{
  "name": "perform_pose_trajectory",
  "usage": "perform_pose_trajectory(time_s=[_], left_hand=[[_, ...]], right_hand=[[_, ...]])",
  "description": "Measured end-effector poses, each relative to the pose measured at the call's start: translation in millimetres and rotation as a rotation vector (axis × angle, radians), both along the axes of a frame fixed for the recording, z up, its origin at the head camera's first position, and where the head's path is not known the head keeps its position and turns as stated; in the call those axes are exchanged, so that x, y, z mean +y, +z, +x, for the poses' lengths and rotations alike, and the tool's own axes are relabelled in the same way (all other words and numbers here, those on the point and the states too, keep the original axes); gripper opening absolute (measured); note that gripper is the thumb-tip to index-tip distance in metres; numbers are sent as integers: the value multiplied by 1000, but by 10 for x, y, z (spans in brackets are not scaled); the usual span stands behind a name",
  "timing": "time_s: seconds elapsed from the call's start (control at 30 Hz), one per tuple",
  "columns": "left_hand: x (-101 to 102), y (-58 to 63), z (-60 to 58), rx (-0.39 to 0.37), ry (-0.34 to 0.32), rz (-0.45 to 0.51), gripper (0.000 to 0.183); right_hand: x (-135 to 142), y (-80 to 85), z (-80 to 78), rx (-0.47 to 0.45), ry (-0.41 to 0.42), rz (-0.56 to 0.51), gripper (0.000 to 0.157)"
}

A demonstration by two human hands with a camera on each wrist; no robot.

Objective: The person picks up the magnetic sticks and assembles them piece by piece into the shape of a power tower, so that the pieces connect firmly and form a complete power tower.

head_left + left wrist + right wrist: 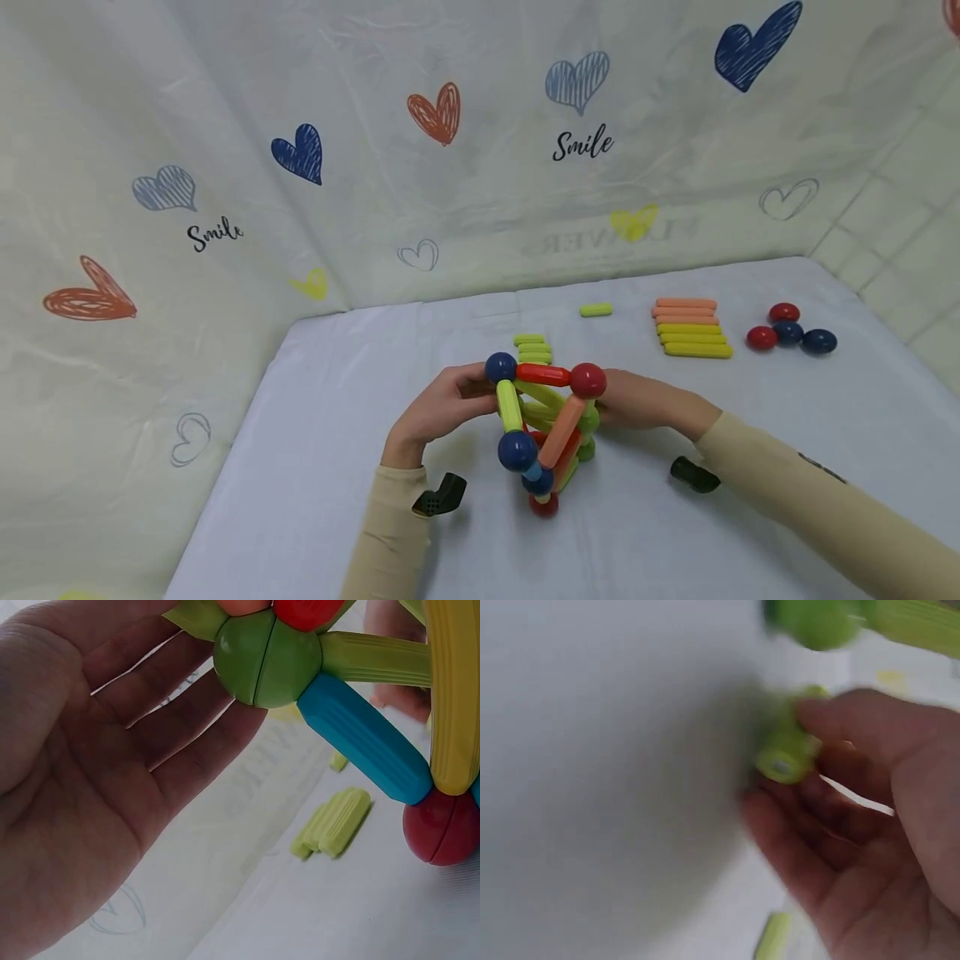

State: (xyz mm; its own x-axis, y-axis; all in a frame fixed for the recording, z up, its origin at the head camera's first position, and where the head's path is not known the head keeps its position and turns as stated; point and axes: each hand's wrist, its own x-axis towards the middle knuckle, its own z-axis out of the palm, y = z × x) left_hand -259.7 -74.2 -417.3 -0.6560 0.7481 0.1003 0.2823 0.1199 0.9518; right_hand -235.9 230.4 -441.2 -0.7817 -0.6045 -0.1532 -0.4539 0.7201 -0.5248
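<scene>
A frame of magnetic sticks and balls [517,451] stands between the two hands, in red, orange, yellow, green and blue. My left hand [450,407] grips its left side; in the left wrist view the fingers reach behind a green ball [266,658] and a light green stick. Behind the frame's right side is my right hand [647,400], partly hidden in the head view. The right wrist view, blurred, has its thumb and fingers pinching a short light green stick [784,754], close below a green ball [821,622] of the frame.
Several light green sticks [533,348] lie behind the frame, with one more [596,310] farther back. Orange sticks [686,312] and yellow sticks [694,340] lie in a row at the back right. Red and blue balls [787,333] rest beside them on the white cloth.
</scene>
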Motion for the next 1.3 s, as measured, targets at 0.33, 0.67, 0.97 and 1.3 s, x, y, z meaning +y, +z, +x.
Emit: perform_pose_trajectory(time_s=[0.33, 0.67, 0.97, 1.3], left_hand=[[-21, 38, 4, -2, -25, -31, 34], [-38, 18, 3, -6, -35, -47, 33], [-16, 40, 14, 47, -45, -64, 34], [-14, 24, 16, 54, -52, -71, 34]], right_hand=[[135, 168, 393, -441, 230, -9, 26], [128, 255, 417, -262, 52, -88, 32], [181, 789, 498, -505, -219, -534, 34], [-81, 999, 578, -545, -387, -658, 47]])
